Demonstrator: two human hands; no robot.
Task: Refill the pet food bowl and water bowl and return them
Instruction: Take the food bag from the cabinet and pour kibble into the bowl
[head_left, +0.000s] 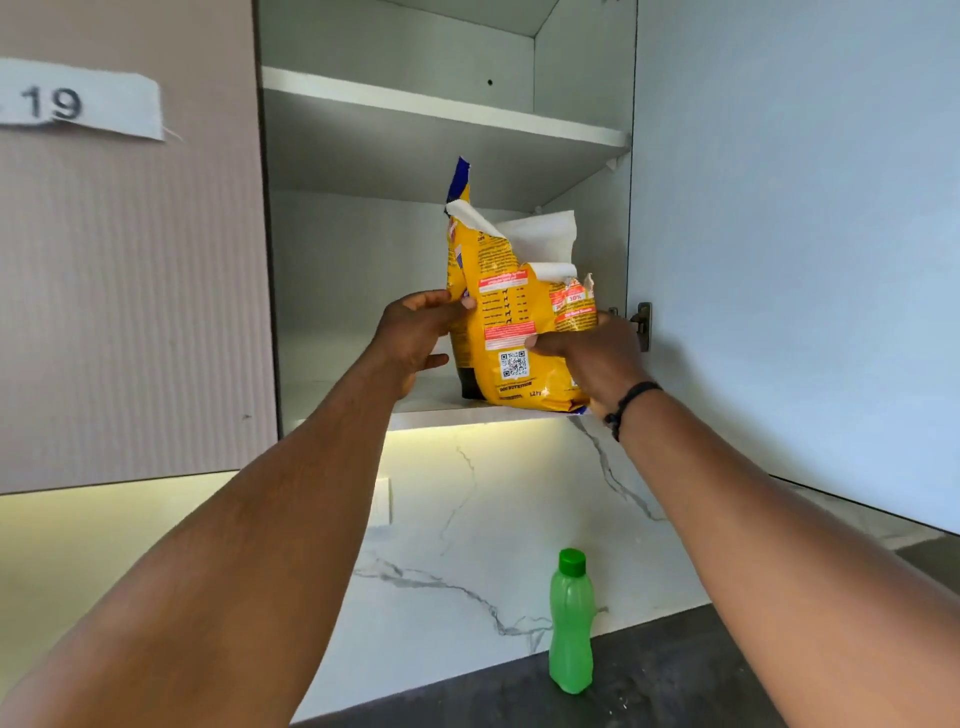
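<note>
A torn-open yellow dog food bag (511, 317) stands upright on the bottom shelf (363, 410) of an open wall cabinet. My left hand (415, 340) touches the bag's left edge with its fingertips. My right hand (597, 358) grips the bag's right side, thumb across the front. A green water bottle (571, 623) with a green cap stands on the dark counter below. No bowls are in view.
The cabinet door (789, 234) stands open at the right, its hinge just behind my right hand. A closed door labelled 19 (130, 260) is at the left. An upper shelf (441, 109) is bare. A marble backsplash (493, 519) is lit from under the cabinet.
</note>
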